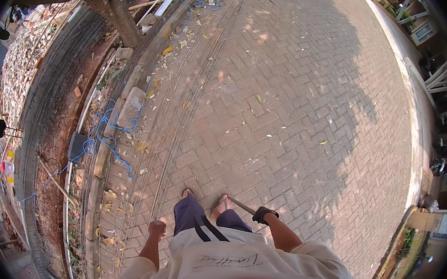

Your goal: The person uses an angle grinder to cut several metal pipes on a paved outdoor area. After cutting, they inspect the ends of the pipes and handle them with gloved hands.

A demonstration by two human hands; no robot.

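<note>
Outdoors, paved street [280, 102], curb [99, 167], tree [116, 9]

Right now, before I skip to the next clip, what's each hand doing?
Left hand: looks loosely curled, nothing visible in it; too small to tell if fully closed.
Right hand: closed, holding a stick.

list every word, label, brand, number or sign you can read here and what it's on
White cloth shirt: dark slanted script with a row of small block letters, upside down in this view; I don't copy out wording.
Pale rectangular panel on the right: too small to tell whether it bears writing.
Small red-and-white object on the left: too small to tell.
No other lettering is readable.
</note>
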